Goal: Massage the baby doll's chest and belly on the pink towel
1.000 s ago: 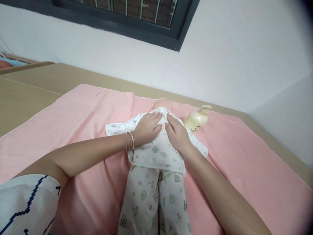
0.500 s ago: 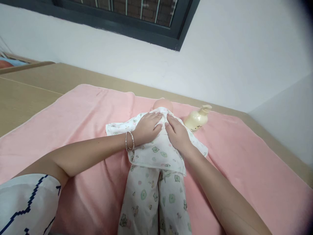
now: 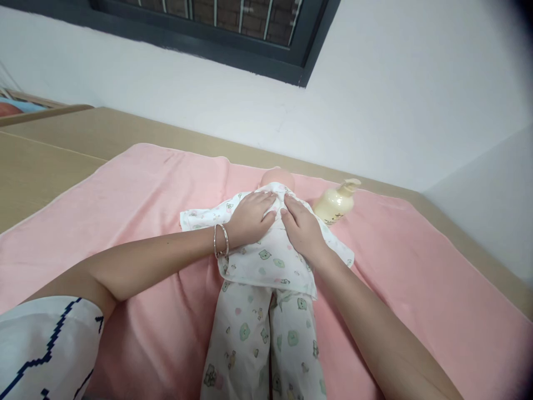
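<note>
A baby doll lies stretched out on a pink blanket (image 3: 158, 189), its round head (image 3: 278, 178) toward the wall. It wears a white printed top (image 3: 266, 264) and matching trousers (image 3: 245, 333). My left hand (image 3: 252, 218) rests flat on the upper part of the top, fingers extended, two bangles (image 3: 221, 240) at the wrist. Beside it, my right hand (image 3: 303, 226) lies flat on the same top, fingers stretched toward the collar. Neither hand grips anything. The doll's face is not visible, and its arms are hidden in the sleeves.
A cream pump bottle (image 3: 334, 204) leans tilted on the blanket, right of the doll's shoulder. Under the blanket is a wooden surface (image 3: 54, 147), bordered by a white wall (image 3: 233, 100). A dark-framed window (image 3: 270, 61) is set above.
</note>
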Demonstrator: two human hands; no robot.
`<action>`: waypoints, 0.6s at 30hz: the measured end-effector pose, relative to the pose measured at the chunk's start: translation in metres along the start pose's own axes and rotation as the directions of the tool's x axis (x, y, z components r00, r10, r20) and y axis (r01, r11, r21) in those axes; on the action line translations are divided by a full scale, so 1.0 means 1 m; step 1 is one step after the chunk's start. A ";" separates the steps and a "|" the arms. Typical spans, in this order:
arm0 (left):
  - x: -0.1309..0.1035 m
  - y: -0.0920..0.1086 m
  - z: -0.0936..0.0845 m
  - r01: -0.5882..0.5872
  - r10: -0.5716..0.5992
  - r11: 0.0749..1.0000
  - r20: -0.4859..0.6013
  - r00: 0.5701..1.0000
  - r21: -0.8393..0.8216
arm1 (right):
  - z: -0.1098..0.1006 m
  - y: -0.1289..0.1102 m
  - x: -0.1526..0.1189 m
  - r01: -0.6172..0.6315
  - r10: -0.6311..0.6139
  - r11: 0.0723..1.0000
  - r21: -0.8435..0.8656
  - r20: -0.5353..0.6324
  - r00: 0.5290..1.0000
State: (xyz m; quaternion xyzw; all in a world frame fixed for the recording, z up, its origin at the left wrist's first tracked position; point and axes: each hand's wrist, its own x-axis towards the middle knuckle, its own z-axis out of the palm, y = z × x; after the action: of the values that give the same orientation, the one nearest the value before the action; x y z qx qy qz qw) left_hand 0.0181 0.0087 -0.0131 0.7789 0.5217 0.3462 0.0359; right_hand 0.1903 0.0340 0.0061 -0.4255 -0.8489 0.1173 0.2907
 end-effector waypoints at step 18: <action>0.000 0.000 0.000 -0.001 0.001 1.000 0.003 1.000 -0.004 | 0.001 0.000 0.000 -0.006 0.006 1.000 0.008 -0.003 1.000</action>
State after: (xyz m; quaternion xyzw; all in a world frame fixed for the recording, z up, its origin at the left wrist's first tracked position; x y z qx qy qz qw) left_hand 0.0178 0.0089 -0.0133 0.7794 0.5208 0.3461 0.0379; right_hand 0.1903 0.0341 0.0053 -0.4269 -0.8468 0.1208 0.2933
